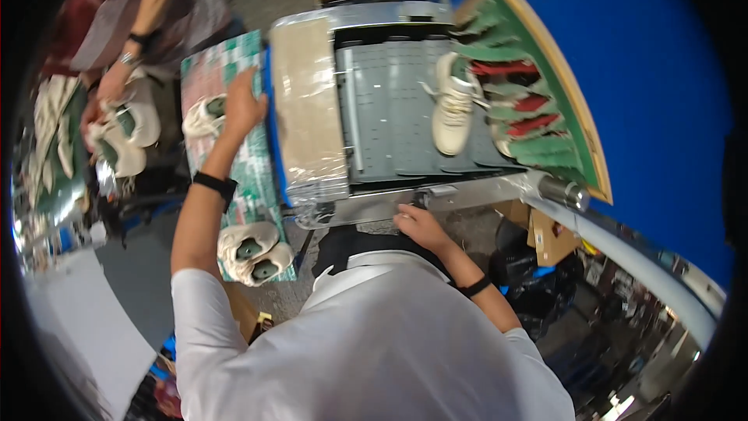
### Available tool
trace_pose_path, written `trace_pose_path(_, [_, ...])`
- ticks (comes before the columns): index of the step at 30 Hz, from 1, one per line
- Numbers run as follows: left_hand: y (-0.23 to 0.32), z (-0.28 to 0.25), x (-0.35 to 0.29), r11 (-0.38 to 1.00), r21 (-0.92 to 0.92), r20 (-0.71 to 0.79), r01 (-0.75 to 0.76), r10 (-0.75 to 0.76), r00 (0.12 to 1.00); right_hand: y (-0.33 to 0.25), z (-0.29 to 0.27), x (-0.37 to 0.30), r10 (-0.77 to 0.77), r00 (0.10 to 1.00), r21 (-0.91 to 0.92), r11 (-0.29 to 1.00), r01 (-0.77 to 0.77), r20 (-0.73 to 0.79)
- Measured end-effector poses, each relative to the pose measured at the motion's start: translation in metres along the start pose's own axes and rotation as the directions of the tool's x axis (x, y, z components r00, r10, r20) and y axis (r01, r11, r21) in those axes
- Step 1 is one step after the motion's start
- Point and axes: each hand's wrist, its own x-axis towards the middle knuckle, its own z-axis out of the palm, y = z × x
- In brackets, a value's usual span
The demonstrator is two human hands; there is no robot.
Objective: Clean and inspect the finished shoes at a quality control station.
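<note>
My left hand (245, 105) is over a shelf (234, 152) with a green, white and pink pattern. Its fingers look apart, though slightly blurred. Just left of it lies a cream shoe (204, 117) with a dark green lining. A pair of similar cream shoes (255, 253) rests at the shelf's near end. My right hand (422, 230) is at the near metal rail of a conveyor (389, 121), its fingers curled with nothing visible in them. On the grey slatted belt lies a laced cream shoe (453, 113), toe toward me. Part of another shoe (502, 140) shows beside the curtain.
Torn green and red curtain strips (530, 109) hang at the conveyor's right end under a wood-edged frame (596, 148). A clear-wrapped tan panel (308, 101) covers its left end. At the far left, a co-worker's hand (117, 82) touches cream shoes (128, 132). Black bags (538, 281) lie lower right.
</note>
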Motion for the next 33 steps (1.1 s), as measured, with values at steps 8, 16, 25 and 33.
trace_pose_path(8, [0.347,0.245,0.0,0.65,-0.681,0.337,0.336,-0.129,0.933,-0.02,-0.049,-0.049,0.049,0.997,-0.186,0.981,-0.058,-0.053])
trace_pose_path(16, [0.327,0.237,0.021,0.288,-0.781,0.504,0.554,-0.231,0.832,0.026,-0.078,-0.098,0.075,0.966,0.077,0.995,-0.057,-0.249])
trace_pose_path(25, [0.22,0.056,-0.098,0.537,-0.646,0.258,0.543,-0.515,0.817,-0.006,-0.04,-0.027,-0.107,0.979,0.158,0.978,0.135,-0.174])
trace_pose_path(33, [0.138,0.029,-0.168,0.812,-0.349,0.238,0.467,-0.405,0.883,-0.123,0.03,0.017,-0.461,0.887,-0.236,0.866,0.441,-0.033])
